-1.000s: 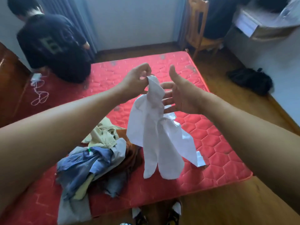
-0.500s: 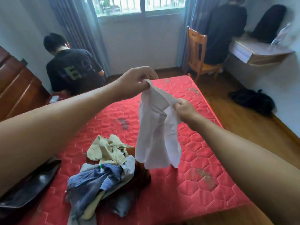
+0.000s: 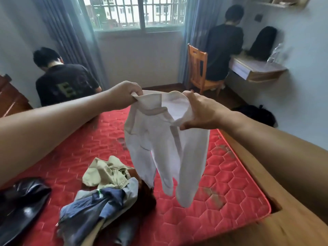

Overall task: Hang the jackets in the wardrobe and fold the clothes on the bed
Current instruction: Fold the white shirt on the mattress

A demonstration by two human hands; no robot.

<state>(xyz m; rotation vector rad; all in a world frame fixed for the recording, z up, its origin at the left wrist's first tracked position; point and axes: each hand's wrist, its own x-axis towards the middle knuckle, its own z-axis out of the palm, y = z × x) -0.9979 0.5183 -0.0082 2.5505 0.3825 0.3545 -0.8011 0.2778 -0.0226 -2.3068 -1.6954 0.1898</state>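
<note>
As left grip [image 3: 124, 95] and right grip [image 3: 201, 112] pinch it, shirt [image 3: 160, 150] hangs beneath.

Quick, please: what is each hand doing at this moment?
Left hand: closed, gripping the collar edge of the white long-sleeved cotton shirt.
Right hand: closed, gripping the other side of the same shirt's collar.
</note>
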